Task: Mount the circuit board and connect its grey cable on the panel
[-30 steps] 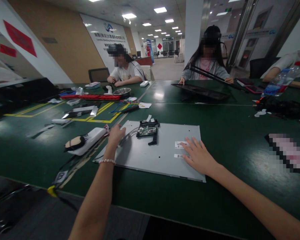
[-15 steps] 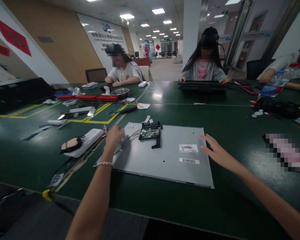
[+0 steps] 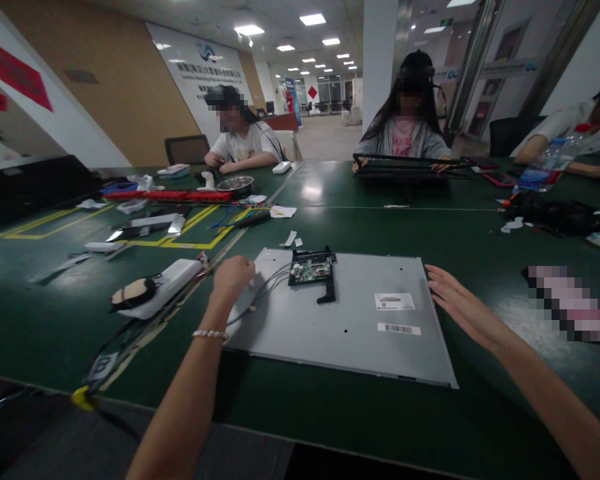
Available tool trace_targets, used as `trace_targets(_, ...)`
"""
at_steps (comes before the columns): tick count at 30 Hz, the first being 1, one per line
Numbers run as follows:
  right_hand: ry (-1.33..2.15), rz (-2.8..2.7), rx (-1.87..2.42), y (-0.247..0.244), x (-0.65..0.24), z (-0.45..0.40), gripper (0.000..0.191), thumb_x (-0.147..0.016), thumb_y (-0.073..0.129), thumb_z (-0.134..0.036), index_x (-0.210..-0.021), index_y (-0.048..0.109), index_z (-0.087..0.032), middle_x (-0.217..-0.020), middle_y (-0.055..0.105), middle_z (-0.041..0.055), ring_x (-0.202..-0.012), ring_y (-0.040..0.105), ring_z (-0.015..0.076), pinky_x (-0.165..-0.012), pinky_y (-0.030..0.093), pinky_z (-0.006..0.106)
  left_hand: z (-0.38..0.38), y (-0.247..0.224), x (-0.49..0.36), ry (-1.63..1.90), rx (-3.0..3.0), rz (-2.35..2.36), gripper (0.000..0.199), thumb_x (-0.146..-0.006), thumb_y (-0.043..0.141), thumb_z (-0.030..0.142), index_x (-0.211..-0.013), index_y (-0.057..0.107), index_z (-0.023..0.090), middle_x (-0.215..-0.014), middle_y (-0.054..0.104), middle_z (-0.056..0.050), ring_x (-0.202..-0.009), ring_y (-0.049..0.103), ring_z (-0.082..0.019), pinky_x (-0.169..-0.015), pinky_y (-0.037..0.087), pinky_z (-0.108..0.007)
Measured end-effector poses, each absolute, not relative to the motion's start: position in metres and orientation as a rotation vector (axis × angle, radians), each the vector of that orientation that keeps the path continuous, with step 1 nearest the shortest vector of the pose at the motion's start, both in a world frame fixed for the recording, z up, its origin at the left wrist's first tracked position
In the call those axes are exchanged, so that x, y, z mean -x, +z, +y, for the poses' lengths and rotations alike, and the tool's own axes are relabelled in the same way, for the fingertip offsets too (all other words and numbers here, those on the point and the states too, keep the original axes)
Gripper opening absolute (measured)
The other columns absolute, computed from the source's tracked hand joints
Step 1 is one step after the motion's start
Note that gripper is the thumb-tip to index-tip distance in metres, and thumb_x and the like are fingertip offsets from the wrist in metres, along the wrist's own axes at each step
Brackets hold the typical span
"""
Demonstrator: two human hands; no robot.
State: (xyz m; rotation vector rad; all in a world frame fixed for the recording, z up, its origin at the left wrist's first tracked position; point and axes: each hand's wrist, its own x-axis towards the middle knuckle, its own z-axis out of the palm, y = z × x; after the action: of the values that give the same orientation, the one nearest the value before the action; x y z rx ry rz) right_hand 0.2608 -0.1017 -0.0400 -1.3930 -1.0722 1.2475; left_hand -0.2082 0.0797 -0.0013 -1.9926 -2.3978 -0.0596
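Observation:
A flat grey metal panel (image 3: pixel 300 340), like the back of a display, lies on the green table in front of me. On it, near the far edge, sits a green circuit board (image 3: pixel 312 270) in a black plastic bracket (image 3: pixel 329 290). Thin grey cables (image 3: pixel 270 285) run from the board toward the left edge. My left hand (image 3: pixel 234 277) is closed at the panel's left edge; its fingertips are hidden, so what they grip cannot be made out. My right hand (image 3: pixel 455 300) is open, fingers stretched out against or just beside the right edge.
Left of the panel lie a white power strip (image 3: pixel 173 283) and a dark strap (image 3: pixel 115 343). Paper scraps (image 3: pixel 291 238) lie behind it. A pixelated phone-like object (image 3: pixel 570 303) and a bottle (image 3: pixel 545 163) are at right. Across the table, a person (image 3: pixel 403 137) holds a black frame (image 3: pixel 410 170).
The panel, with its board, has slid to the right. My right hand has moved right, from over the panel to its edge. My left hand has shifted slightly right, still closed.

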Motion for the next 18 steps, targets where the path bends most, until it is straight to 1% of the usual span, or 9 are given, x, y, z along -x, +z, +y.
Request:
trace_targets(3, 1.291, -0.989, 1.354, -0.039, -0.266, -0.101, 0.068, -0.086, 0.055, -0.055, -0.146, 0.036, -0.030, -0.157, 0.035, 0.0075, -0.144, 0.032, 0.0252, -0.118, 0.030, 0.043, 0.080, -0.002, 0.207, -0.054, 1.980, -2.399, 0.038, -0.082, 0.046, 0.034, -0.084, 0.075, 0.009, -0.089, 0.071, -0.027, -0.088, 0.067, -0.040, -0.076, 0.051, -0.042)
trace_targets(5, 1.319, -0.957, 1.325, -0.038, -0.267, -0.100, 0.072, -0.086, 0.053, -0.055, -0.149, 0.032, -0.029, -0.155, 0.038, 0.0093, -0.142, 0.035, 0.0262, -0.117, 0.032, 0.043, 0.080, -0.003, 0.207, -0.045, 1.973, -2.405, 0.039, -0.080, 0.048, 0.036, -0.087, 0.075, 0.008, -0.089, 0.071, -0.027, -0.088, 0.067, -0.040, -0.075, 0.052, -0.043)
trace_targets(9, 1.341, -0.896, 1.327, -0.031, -0.265, -0.101, 0.075, -0.086, 0.050, -0.056, -0.151, 0.028, -0.026, -0.155, 0.038, 0.0111, -0.143, 0.035, 0.0258, -0.116, 0.033, 0.041, 0.081, -0.007, 0.206, 0.000, 1.930, -2.435, 0.039, -0.078, 0.051, 0.037, -0.091, 0.075, 0.009, -0.092, 0.071, -0.026, -0.091, 0.066, -0.042, -0.075, 0.053, -0.047)
trace_targets(13, 1.359, -0.852, 1.330, -0.025, -0.260, -0.103, 0.074, -0.086, 0.049, -0.055, -0.150, 0.029, -0.025, -0.157, 0.034, 0.0113, -0.143, 0.034, 0.0246, -0.117, 0.030, 0.041, 0.082, -0.010, 0.205, 0.038, 1.894, -2.515, 0.044, -0.085, 0.047, 0.040, -0.094, 0.075, 0.007, -0.102, 0.069, -0.029, -0.098, 0.065, -0.045, -0.079, 0.051, -0.051)
trace_targets(16, 1.361, -0.853, 1.336, -0.023, -0.260, -0.103, 0.074, -0.086, 0.046, -0.057, -0.150, 0.027, -0.025, -0.157, 0.033, 0.0120, -0.143, 0.034, 0.0254, -0.117, 0.030, 0.042, 0.081, -0.009, 0.204, 0.083, 1.907, -2.501, 0.052, -0.090, 0.040, 0.045, -0.097, 0.074, 0.006, -0.108, 0.067, -0.030, -0.104, 0.064, -0.044, -0.083, 0.050, -0.051)
trace_targets(18, 1.362, -0.858, 1.328, -0.023, -0.262, -0.103, 0.075, -0.086, 0.047, -0.057, -0.151, 0.027, -0.025, -0.158, 0.031, 0.0131, -0.143, 0.035, 0.0255, -0.116, 0.030, 0.041, 0.080, -0.008, 0.202, 0.109, 1.917, -2.477, 0.054, -0.092, 0.038, 0.046, -0.098, 0.073, 0.007, -0.109, 0.067, -0.029, -0.105, 0.063, -0.044, -0.083, 0.050, -0.050)
